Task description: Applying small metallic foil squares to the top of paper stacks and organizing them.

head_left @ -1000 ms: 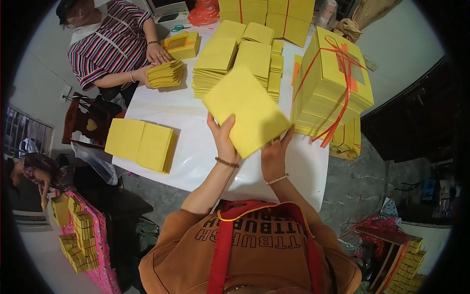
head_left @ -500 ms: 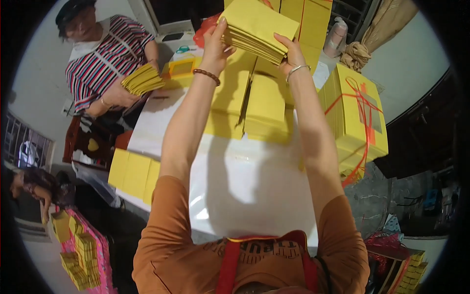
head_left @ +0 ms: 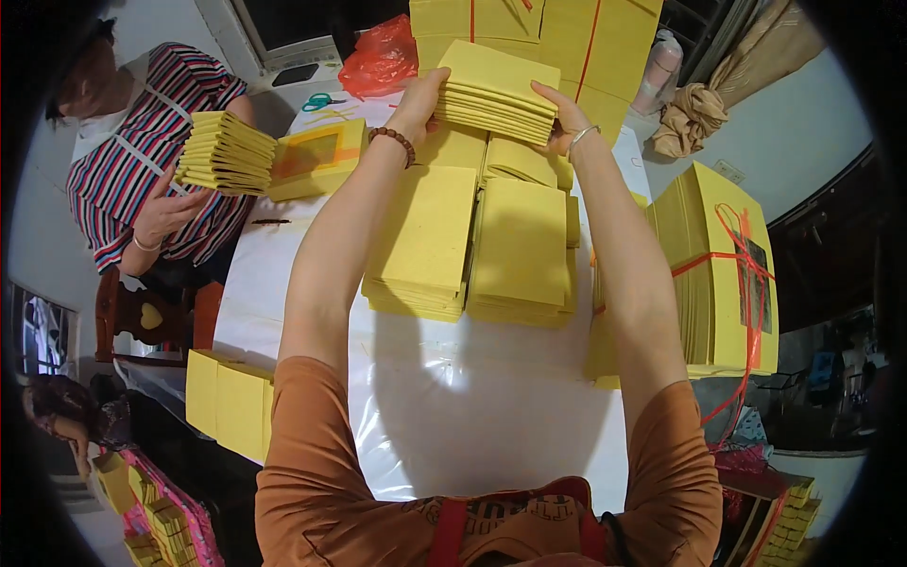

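Note:
Between my two hands is a thick stack of yellow envelopes [head_left: 501, 80], held level above the far part of the table. My left hand [head_left: 420, 99] grips its left end, and my right hand [head_left: 564, 115] clasps its right end with the thumb on top. Just below and nearer to me stand two piles of the same yellow envelopes, a left pile [head_left: 420, 236] and a right pile [head_left: 520, 246], side by side with a narrow gap. More yellow piles show partly behind them, under the held stack.
At the left a person in a striped top [head_left: 151, 142] holds a fanned yellow bundle [head_left: 225, 156]. A yellow box [head_left: 321, 156], teal scissors [head_left: 323, 101] and a red plastic bag [head_left: 380, 59] lie nearby. A big bundle tied with red string [head_left: 727, 274] stands at right. Yellow blocks [head_left: 230, 402] sit left.
The held stack has come down slightly and now sits more level. My view has shifted, showing the near piles more fully. The person at left has raised their bundle.

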`<state>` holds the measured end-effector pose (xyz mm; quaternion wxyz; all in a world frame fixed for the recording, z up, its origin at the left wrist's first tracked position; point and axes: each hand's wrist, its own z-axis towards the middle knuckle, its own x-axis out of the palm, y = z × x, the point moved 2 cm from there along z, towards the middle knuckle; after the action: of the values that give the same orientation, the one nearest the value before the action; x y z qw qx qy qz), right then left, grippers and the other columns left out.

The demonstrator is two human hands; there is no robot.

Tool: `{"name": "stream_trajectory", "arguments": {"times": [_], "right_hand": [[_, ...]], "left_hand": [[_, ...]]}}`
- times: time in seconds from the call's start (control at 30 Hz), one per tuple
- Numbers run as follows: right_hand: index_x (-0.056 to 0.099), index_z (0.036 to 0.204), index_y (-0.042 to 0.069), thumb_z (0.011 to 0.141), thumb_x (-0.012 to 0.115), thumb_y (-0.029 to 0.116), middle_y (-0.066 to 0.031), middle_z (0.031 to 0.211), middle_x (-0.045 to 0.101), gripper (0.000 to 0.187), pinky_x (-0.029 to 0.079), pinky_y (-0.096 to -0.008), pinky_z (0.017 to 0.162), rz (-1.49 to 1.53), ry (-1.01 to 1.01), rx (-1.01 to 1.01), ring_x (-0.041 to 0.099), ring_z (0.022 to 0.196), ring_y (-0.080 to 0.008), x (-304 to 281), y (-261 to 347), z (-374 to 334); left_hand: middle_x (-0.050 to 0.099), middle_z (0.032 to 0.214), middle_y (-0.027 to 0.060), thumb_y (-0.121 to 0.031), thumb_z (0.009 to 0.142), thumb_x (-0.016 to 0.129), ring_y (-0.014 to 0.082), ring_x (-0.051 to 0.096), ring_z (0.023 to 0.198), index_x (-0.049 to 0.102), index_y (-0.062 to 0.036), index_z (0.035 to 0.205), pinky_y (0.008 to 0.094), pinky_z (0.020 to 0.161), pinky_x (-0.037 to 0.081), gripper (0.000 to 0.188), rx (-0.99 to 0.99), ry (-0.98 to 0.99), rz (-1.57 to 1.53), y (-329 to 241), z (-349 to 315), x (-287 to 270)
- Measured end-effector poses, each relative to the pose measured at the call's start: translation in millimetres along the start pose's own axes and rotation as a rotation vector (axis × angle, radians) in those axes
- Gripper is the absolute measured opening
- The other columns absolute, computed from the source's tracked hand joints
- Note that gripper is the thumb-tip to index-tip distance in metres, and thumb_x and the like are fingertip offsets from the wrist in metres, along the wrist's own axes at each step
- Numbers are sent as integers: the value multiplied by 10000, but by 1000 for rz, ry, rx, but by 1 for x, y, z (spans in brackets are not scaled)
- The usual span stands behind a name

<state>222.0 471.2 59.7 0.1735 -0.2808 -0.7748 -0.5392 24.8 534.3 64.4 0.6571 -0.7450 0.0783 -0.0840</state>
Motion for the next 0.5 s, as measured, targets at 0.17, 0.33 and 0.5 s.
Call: {"name": "stream_trajectory", "arguments": {"times": [0.17,0.33,0.5], "right_hand": [[592,971,89,705,747,340,-59,922,622,397,503,-362,742,-61,-78,19,611,830,-192,-24,-23,29],[582,1007,95,730,725,312,-65,937,625,379,522,-367,727,-128,-95,65,616,820,-192,-34,-30,38],[598,989,65,740,718,346,-64,916,635,395,524,-319,697,-164,-89,62,619,805,-181,-45,-31,51]], "left_hand": [[586,850,8,-427,862,468,114,515,723,566,-91,1003,267,613,399,377,18,58,25,30,24,-3],[588,1079,121,-522,810,520,211,535,937,493,3,1209,355,766,429,660,264,43,275,39,16,-38],[500,1240,121,-731,660,529,271,497,1026,531,-105,1221,427,817,403,841,-169,131,512,78,5,-83]]}}
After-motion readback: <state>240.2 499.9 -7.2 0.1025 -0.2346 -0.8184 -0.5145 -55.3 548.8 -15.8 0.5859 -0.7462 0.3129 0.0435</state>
